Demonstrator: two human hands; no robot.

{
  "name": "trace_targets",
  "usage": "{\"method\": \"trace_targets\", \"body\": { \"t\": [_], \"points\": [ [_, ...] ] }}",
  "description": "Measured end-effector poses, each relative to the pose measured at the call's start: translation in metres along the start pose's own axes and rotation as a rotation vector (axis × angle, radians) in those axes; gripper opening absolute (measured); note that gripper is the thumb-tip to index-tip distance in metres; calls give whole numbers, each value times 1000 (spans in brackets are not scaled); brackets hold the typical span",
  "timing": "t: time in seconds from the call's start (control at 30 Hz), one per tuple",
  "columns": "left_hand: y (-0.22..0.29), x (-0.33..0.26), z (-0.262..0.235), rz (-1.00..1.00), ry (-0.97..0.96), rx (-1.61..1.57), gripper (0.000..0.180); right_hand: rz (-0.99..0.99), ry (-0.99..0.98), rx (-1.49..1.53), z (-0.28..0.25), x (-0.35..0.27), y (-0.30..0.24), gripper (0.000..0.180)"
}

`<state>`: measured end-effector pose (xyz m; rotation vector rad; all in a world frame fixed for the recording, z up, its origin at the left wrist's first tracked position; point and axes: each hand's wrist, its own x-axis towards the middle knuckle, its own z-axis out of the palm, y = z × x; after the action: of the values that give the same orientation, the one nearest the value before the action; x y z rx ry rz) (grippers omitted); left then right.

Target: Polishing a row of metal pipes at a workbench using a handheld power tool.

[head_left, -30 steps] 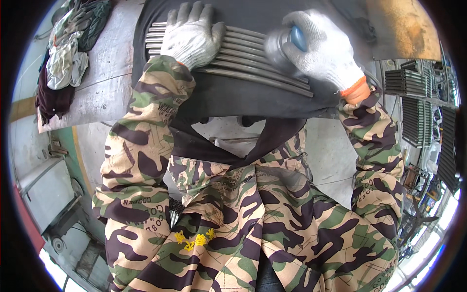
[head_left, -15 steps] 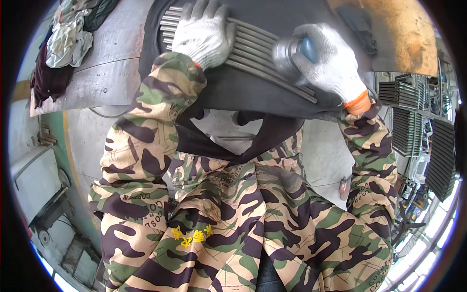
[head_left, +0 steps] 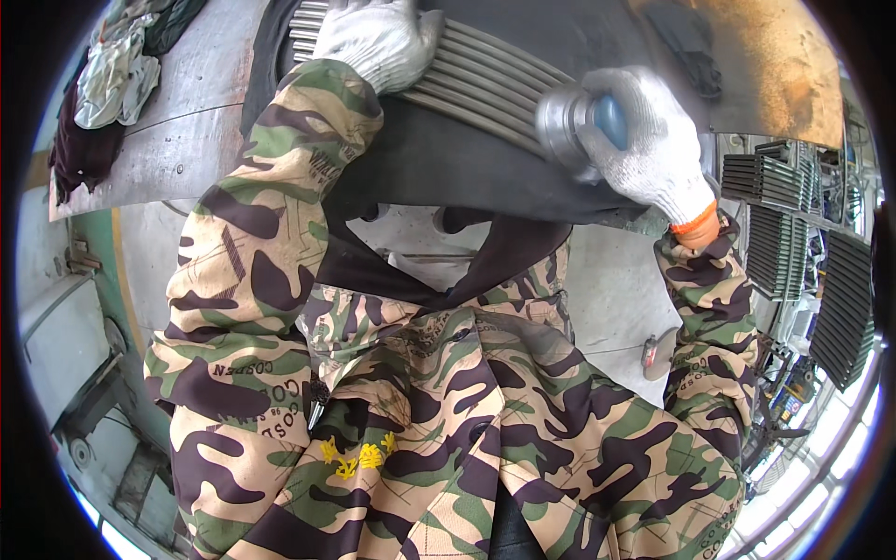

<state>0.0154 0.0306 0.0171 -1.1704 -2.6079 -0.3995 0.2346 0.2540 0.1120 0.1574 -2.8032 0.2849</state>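
Note:
Several grey metal rods [head_left: 485,79] lie side by side on a black cloth [head_left: 420,149], slanting from upper left to lower right. My left hand [head_left: 378,45], in a white knitted glove, rests flat across their left part; its fingertips run into the picture's top edge. Wrapped round the blue knob [head_left: 611,121] of a round silver-coloured tool [head_left: 563,126] is my gloved right hand [head_left: 658,145]. The tool sits over the rods' right ends and hides them. Its underside is out of sight.
Crumpled clothes [head_left: 112,79] lie on the metal table [head_left: 187,149] at the left. A dark cloth [head_left: 686,47] is at the far right, beside a rust-stained sheet [head_left: 789,75]. Stacks of dark bars [head_left: 775,247] stand right of the table.
My right hand has slid the silver tool toward the right ends of the rods, covering tips that showed before. My left hand stays on the rods; the whole view has shifted slightly.

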Motion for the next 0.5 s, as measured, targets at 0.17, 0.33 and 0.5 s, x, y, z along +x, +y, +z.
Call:
{"method": "trace_targets", "body": {
  "t": [0.17, 0.33, 0.5],
  "points": [
    [-6, -5, -6, 7, -19, 12, 54, -33, 44, 13, 4, 4, -1, 24],
    [-15, -11, -4, -19, -71, 9, 58, -72, 48, 46, -2, -6, -10, 22],
    [-38, -2, 7, 267, -14, 273, 39, -40, 33, 22, -1, -6, 0, 23]
  ]
}}
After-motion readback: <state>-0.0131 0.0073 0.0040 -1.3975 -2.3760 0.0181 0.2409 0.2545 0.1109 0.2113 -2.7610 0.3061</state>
